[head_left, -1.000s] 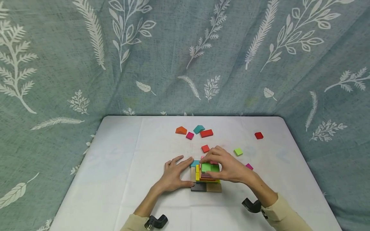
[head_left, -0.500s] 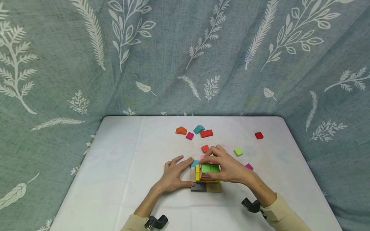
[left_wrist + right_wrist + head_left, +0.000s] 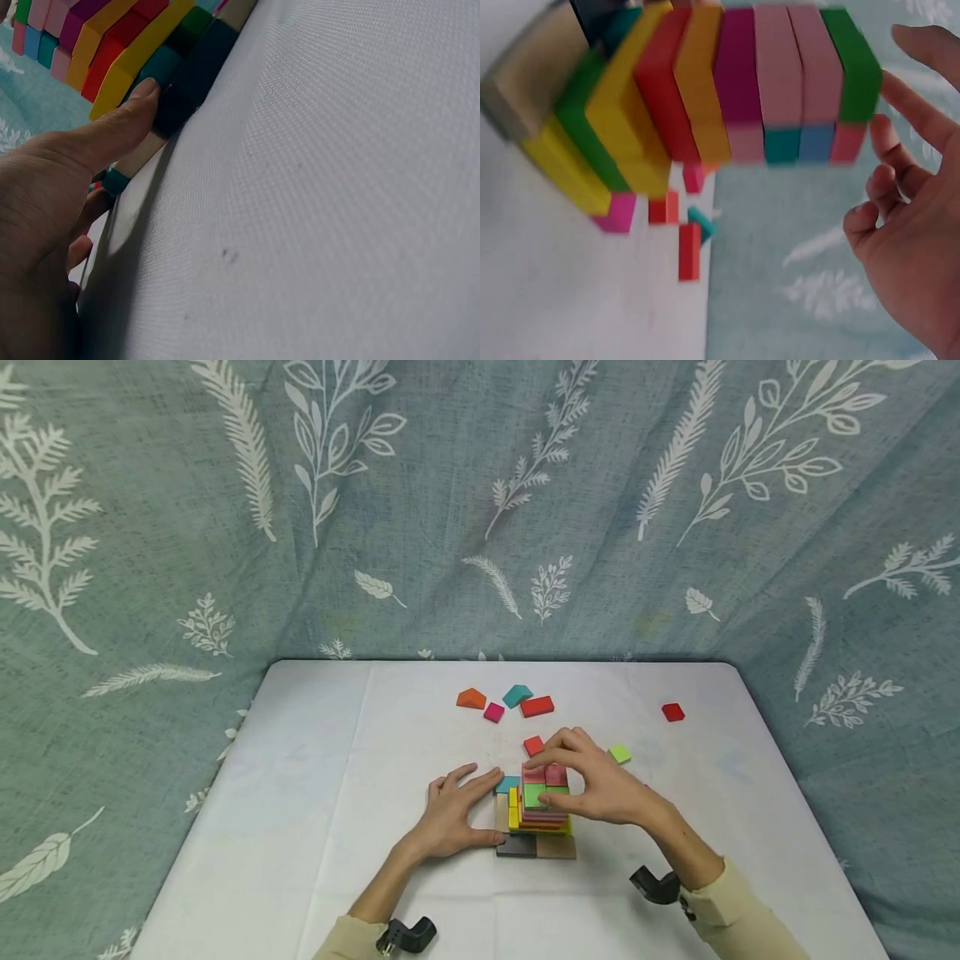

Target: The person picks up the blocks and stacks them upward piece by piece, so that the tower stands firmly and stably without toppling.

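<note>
A tower of coloured blocks (image 3: 534, 795) stands at the table's centre, built in layers on a wider base. Two green blocks top its front part; in the right wrist view, the outer green block (image 3: 853, 67) is the top layer, with pink blocks (image 3: 780, 67) below it. My left hand (image 3: 450, 822) lies spread on the tower's left, its thumb (image 3: 139, 101) against the dark base blocks (image 3: 193, 79). Its other fingertips reach the teal block (image 3: 507, 784). My right hand (image 3: 600, 785) hovers at the tower's top with fingers apart; the index fingertip seems to graze the green block.
Loose blocks lie behind the tower: an orange one (image 3: 471, 698), a magenta one (image 3: 493, 712), a teal one (image 3: 517, 696) and a red bar (image 3: 537, 707). A lime block (image 3: 619, 753) and a red block (image 3: 672, 712) lie to the right. A leaf-patterned cloth (image 3: 450, 510) hangs behind.
My right hand has moved up off the top green blocks and its fingers have spread, uncovering pink and red blocks behind them. The left hand has not moved.
</note>
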Demonstrator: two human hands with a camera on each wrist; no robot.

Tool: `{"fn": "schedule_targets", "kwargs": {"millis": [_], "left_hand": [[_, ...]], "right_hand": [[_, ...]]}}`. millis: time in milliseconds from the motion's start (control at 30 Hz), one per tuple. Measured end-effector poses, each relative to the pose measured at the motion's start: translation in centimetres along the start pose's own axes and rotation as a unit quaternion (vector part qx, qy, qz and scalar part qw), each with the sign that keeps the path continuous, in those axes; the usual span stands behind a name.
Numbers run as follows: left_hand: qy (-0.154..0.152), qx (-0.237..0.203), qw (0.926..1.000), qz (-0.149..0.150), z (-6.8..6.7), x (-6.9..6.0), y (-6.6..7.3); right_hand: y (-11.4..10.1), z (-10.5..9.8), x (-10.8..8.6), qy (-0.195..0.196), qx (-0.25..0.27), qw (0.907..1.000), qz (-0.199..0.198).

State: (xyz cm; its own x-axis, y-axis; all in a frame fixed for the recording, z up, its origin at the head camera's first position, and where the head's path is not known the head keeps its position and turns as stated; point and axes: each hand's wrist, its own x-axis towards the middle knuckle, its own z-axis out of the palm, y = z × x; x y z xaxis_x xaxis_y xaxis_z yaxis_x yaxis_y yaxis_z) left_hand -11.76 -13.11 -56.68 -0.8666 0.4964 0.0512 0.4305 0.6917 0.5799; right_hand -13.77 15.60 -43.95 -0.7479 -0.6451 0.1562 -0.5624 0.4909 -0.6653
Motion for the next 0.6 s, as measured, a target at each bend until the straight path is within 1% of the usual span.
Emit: {"fn": "schedule_targets", "kwargs": {"millis": [167,233,300,367,467,600], "left_hand": [[-0.008,-0.001,1.0000,-0.006,0.0,0.1,0.0],[-0.010,-0.001,0.9999,-0.007,0.0,0.1,0.0],[-0.006,-0.002,1.0000,-0.003,-0.1,0.1,-0.1],[-0.003,-0.002,1.0000,0.001,-0.1,0.1,-0.2],[-0.001,-0.004,1.0000,0.006,-0.1,0.1,-0.2],[-0.003,-0.003,1.0000,0.005,0.1,0.1,-0.3]], "right_hand": [[2.4,-1.8,-0.1,0.057,0.057,0.9964,0.026],[3.6,-2.2,0.0,0.073,0.063,0.9947,0.038],[4.8,-2.4,0.1,0.077,0.062,0.9935,0.057],[6.0,-2.3,0.4,0.069,0.059,0.9925,0.082],[7.6,-1.6,1.0,0.039,0.053,0.9908,0.118],[9.4,-0.4,1.9,-0.007,0.044,0.9887,0.143]]}}
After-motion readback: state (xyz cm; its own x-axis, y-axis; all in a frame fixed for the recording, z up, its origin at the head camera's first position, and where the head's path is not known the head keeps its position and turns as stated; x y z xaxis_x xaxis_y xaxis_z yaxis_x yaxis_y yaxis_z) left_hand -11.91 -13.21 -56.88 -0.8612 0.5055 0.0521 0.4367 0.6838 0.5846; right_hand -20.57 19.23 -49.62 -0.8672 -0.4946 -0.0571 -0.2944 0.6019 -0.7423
